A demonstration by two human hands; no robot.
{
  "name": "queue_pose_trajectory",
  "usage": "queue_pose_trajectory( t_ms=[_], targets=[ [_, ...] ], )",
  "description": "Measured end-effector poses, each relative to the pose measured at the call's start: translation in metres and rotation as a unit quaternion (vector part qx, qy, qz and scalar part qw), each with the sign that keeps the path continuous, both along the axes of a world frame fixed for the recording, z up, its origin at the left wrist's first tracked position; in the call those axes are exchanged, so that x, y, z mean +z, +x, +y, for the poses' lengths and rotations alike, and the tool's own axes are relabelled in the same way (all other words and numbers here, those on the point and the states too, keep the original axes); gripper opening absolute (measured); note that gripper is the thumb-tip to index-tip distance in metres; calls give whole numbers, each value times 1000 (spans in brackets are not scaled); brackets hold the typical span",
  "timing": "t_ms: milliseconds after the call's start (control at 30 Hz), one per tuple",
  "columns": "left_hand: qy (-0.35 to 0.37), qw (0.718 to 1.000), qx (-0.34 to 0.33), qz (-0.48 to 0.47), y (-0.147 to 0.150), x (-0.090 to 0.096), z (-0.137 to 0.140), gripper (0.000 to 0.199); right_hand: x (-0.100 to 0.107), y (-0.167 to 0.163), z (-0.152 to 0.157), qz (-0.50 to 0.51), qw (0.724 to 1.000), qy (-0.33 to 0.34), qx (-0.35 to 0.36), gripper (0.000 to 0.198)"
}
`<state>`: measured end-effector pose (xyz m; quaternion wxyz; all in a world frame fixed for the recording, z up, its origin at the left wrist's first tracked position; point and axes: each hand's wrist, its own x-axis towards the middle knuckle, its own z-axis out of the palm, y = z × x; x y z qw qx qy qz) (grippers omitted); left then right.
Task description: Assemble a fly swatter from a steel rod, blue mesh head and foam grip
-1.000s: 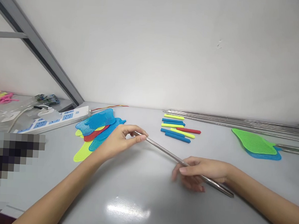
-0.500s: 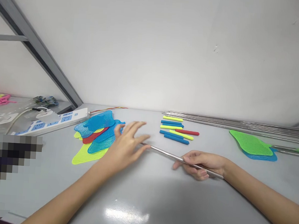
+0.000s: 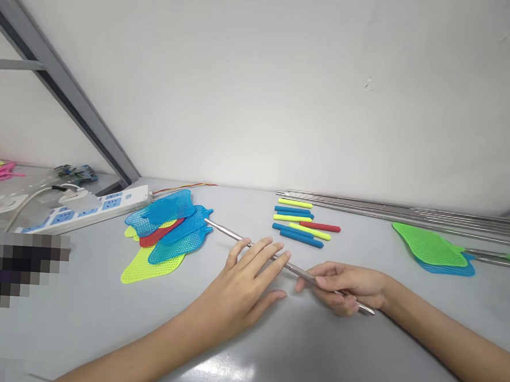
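A thin telescopic metal rod slants across the middle, its far end pointing left at the blue mesh sheets. My right hand is closed round the rod near its lower right end, thumb on top. My left hand lies over the rod's middle with its fingers stretched out across it and the thumb apart below. Behind the rod lie several coloured plastic tubes in yellow, blue and red. Leaf-shaped mesh fly swatter heads in blue, red and yellow overlap at the left.
Metal rods lie along the wall at the right. Green and blue swatters with metal rods attached rest before them. At the left are a white power strip, clear plastic bags and a slanting metal frame.
My left hand has moved right along the rod, from its left end to its middle, uncovering that end. More of the rod shows on the left. My right hand keeps its hold.
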<state>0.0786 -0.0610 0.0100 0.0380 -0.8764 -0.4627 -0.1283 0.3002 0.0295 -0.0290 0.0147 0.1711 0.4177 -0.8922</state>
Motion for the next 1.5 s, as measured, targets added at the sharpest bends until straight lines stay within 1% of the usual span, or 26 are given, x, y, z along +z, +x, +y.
queue_pose_trajectory(
  t_ms=[200, 267, 367, 467, 600, 700, 800, 1000, 1133, 1233, 1367, 1500],
  targets=[
    [-7, 1000, -13, -27, 6, -2, -4, 35, 6, -4, -6, -37, 999, 11, 26, 28],
    [-18, 999, -6, -27, 7, -3, -4, 29, 9, -5, -8, -55, 998, 18, 28, 28],
    [-54, 998, 14, -16, 6, -4, -4, 20, 15, -7, -11, -81, 995, 42, 35, 29],
    [-77, 996, 37, -7, 6, -7, -3, 22, 20, -9, -13, -106, 991, 70, 35, 32],
    [-61, 996, 47, -33, 6, -10, -2, 23, 22, -10, -15, -114, 990, 78, 34, 32],
    [-43, 996, 66, -48, 7, -10, -2, 33, 19, -10, -14, -102, 991, 78, 41, 31],
    [-29, 994, 99, -47, 7, -10, -2, 42, 17, -9, -14, -93, 990, 97, 44, 31],
    [-36, 987, 154, -32, 4, -12, 3, 52, 19, -9, -15, -89, 989, 109, 50, 27],
    [-36, 988, 148, -6, 3, -13, 3, 52, 19, -9, -13, -97, 988, 106, 52, 24],
    [-41, 989, 142, 15, 3, -13, 3, 53, 18, -9, -12, -112, 986, 109, 53, 26],
    [-71, 987, 142, 31, 4, -14, 5, 54, 18, -9, -13, -129, 984, 112, 46, 28],
    [-108, 984, 141, 34, 4, -15, 5, 54, 18, -10, -16, -145, 979, 139, 39, 31]
  ],
)
